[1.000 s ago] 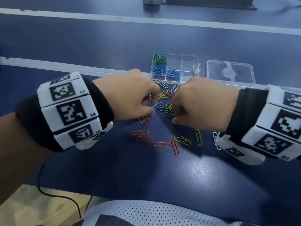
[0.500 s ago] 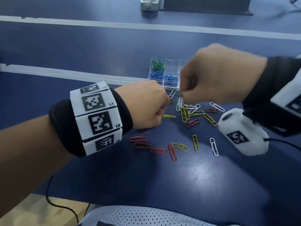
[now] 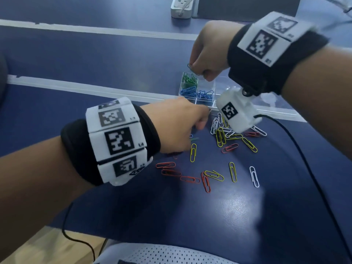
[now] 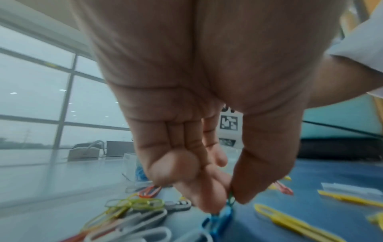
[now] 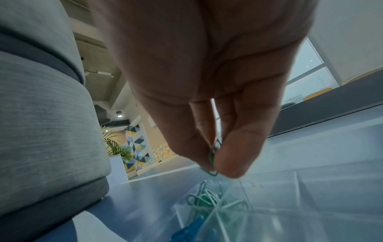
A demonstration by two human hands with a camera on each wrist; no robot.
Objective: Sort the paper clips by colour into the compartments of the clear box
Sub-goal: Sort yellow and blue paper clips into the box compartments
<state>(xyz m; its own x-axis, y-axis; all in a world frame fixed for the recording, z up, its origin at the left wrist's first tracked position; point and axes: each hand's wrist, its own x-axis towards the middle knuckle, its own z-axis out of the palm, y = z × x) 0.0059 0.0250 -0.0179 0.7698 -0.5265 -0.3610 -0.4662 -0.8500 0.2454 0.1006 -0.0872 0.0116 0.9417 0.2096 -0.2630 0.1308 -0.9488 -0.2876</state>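
The clear box (image 3: 217, 86) stands at the back of the blue table, with green clips (image 3: 188, 79) in its far left compartment and blue clips (image 3: 204, 95) in the near ones. My right hand (image 3: 194, 70) hovers just above the green compartment and pinches a green paper clip (image 5: 212, 161) between thumb and fingertips (image 5: 215, 162). My left hand (image 3: 198, 128) is down at the loose pile, where thumb and forefinger pinch another green clip (image 4: 231, 199) with a blue clip (image 4: 219, 218) right below it. Red (image 3: 165, 165), yellow (image 3: 193, 152) and white clips (image 3: 254, 176) lie scattered.
The box's clear lid (image 3: 274, 103) lies to its right. The right wrist camera's black cable (image 3: 297, 145) runs across the table's right side. A white power strip (image 3: 181, 6) sits at the far edge. The table's near edge is by my lap.
My right hand has lifted off the pile and travelled back and up to above the box with the green clip. The left hand has stayed at the pile, shifted slightly right.
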